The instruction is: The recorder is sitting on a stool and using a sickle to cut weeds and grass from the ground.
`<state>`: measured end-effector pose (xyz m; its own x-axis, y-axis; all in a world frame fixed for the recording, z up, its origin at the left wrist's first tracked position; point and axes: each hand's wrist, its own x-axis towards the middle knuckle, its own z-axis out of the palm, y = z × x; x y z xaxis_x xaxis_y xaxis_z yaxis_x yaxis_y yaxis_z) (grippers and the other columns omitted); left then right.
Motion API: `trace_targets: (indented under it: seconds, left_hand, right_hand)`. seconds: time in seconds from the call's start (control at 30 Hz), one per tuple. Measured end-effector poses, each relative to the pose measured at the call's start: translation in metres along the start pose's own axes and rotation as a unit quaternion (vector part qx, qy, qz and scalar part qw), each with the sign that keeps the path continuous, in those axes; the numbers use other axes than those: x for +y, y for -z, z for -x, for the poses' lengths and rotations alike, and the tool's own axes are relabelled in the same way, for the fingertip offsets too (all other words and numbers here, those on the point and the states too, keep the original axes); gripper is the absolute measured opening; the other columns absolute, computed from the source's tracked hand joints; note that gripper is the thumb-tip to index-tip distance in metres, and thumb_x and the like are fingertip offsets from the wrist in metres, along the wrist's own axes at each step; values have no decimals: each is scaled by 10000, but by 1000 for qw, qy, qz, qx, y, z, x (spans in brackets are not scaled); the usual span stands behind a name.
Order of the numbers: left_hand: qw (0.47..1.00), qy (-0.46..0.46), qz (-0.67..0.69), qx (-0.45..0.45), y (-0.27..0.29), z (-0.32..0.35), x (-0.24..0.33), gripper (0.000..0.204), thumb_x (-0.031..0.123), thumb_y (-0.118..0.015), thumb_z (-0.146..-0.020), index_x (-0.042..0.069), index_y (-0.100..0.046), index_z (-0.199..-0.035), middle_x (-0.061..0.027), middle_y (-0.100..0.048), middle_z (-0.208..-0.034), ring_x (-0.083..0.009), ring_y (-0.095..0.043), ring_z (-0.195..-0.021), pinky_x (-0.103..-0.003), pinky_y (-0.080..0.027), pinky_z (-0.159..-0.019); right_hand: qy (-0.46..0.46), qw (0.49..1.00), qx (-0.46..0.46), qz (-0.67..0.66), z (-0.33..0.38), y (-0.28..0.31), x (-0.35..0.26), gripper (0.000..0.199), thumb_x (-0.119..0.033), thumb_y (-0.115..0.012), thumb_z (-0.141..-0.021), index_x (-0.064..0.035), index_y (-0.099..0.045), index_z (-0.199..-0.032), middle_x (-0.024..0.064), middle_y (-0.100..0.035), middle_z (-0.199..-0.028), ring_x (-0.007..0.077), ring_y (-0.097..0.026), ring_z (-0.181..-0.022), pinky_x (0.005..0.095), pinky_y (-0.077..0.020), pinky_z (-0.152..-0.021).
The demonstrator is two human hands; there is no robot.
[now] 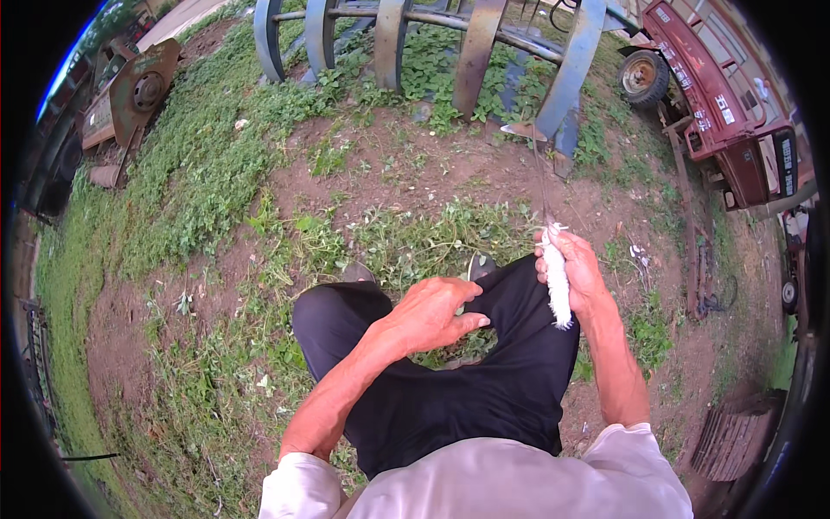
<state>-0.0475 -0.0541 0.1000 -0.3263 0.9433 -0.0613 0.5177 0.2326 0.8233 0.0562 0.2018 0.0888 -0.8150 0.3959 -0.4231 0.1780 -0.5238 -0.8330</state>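
Observation:
My right hand (574,270) is closed round the shaggy white wrapped handle (558,290) of what looks like a hand hoe. Its thin dark shank (540,186) runs away from me, up to a small pale pointed blade (525,131) beside a metal tine. Between my knees, my left hand (432,313) hovers with thumb and fingers apart and nothing seen in it. Dark trousers (450,411) cover my bent legs as I sit low. Loose pulled-looking weeds (432,246) lie on the soil in front of my feet.
Large curved metal tines (478,56) on a bar stand ahead. A red three-wheeled truck (713,95) is at the far right, with rusty metal bars (687,216) below it. Rusty machinery (130,95) stands far left. A slatted piece (731,443) lies at the lower right.

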Motion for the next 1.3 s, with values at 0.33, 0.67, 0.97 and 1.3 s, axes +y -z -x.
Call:
trace_targets:
  seconds: [0.33, 0.67, 0.97, 1.3]
  left_hand:
    - [985, 78, -152, -1, 19, 7, -62, 386, 219, -723, -838, -31, -623, -1115, -155, -632, -852, -342, -640, -814, -435, -519, -722]
    - [988, 65, -67, 120, 28, -26, -80, 337, 59, -700, -763, -21, -634, -1084, -89, -572, -784, -259, -611, -689, -390, -500, -609]
    - [988, 106, -12, 115, 68, -67, -114, 335, 45, -712, -755, -40, -631, -1068, -89, -546, -751, -257, -594, -667, -397, -493, -597]
    - [982, 137, 18, 132, 90, -85, -147, 395, 74, -767, -762, -61, -632, -1108, -146, -645, -861, -280, -644, -723, -395, -518, -638]
  right_hand:
    - [-122, 966, 121, 194, -301, 47, 57, 239, -200, -662, -939, 1, -533, -948, 86, -573, -707, 185, -553, -482, 330, -476, -406]
    - [-58, 965, 176, 188, -504, 13, 152, 254, -216, -592, -974, 8, -486, -1031, 124, -578, -725, 223, -608, -508, 374, -464, -393]
    - [-19, 962, 240, 132, -612, -36, 208, 267, -226, -567, -998, -5, -458, -1101, 147, -590, -778, 245, -629, -529, 396, -496, -426]
    - [-5, 954, 217, 209, -654, -88, 273, 329, -256, -557, -993, 39, -514, -1132, 186, -630, -879, 276, -664, -655, 411, -538, -512]
